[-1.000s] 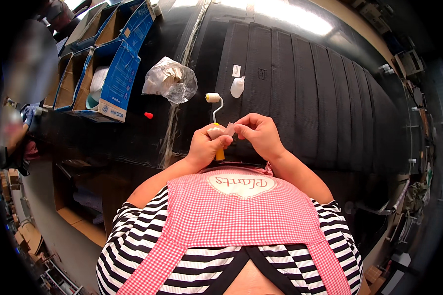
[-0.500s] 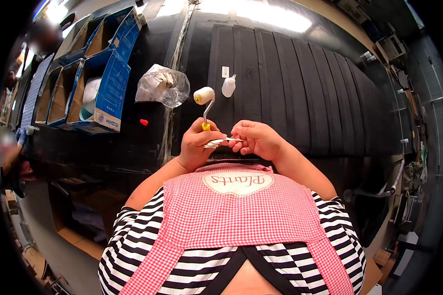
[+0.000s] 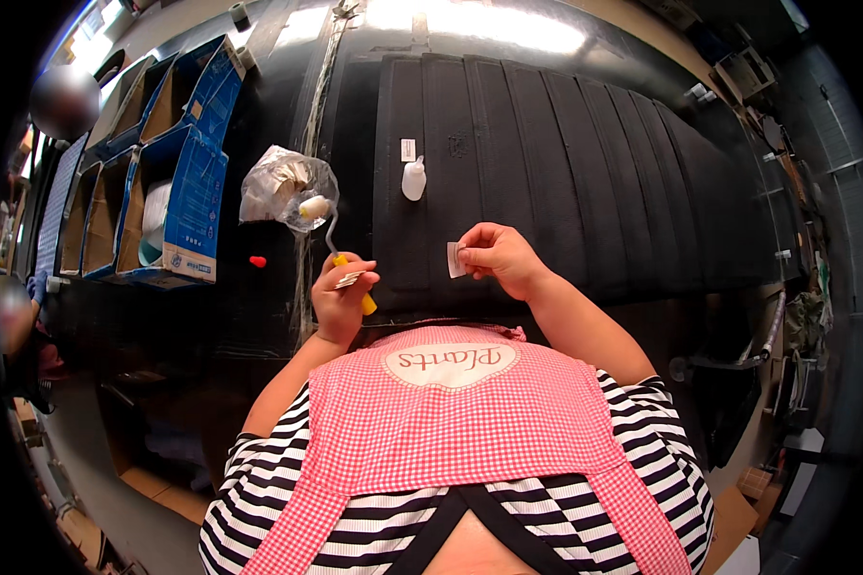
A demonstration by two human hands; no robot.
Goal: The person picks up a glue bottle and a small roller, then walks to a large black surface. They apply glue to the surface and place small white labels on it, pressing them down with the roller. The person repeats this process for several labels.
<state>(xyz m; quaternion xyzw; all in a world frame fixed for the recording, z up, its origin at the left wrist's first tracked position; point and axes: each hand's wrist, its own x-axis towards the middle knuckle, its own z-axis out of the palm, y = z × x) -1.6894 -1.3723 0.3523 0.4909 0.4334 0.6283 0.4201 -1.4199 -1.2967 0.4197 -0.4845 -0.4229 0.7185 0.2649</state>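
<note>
My left hand point(image 3: 332, 309) is closed round the yellow handle of a small paint roller point(image 3: 314, 206), its pale sleeve pointing away over the edge of a clear plastic bag. In the same fingers sits a small stack of white labels point(image 3: 349, 280). My right hand point(image 3: 504, 257) pinches a single white label point(image 3: 454, 260) upright between thumb and fingers. Beneath that label lie black strips point(image 3: 556, 182) side by side; I cannot tell whether they are separate pieces. On the leftmost strip are another white label point(image 3: 408, 149) and a white squeeze bottle point(image 3: 413, 179).
The clear plastic bag point(image 3: 259, 196) holds something whitish. A red cap point(image 3: 258, 261) lies left of my left hand. Blue cardboard bins point(image 3: 194, 206) stand at the left of the black table, one with a white roll inside. Blurred people are at the far left.
My hands have moved apart. The right one has drawn one label away from the stack, and the left has shifted left with the roller, which now tilts towards the bag.
</note>
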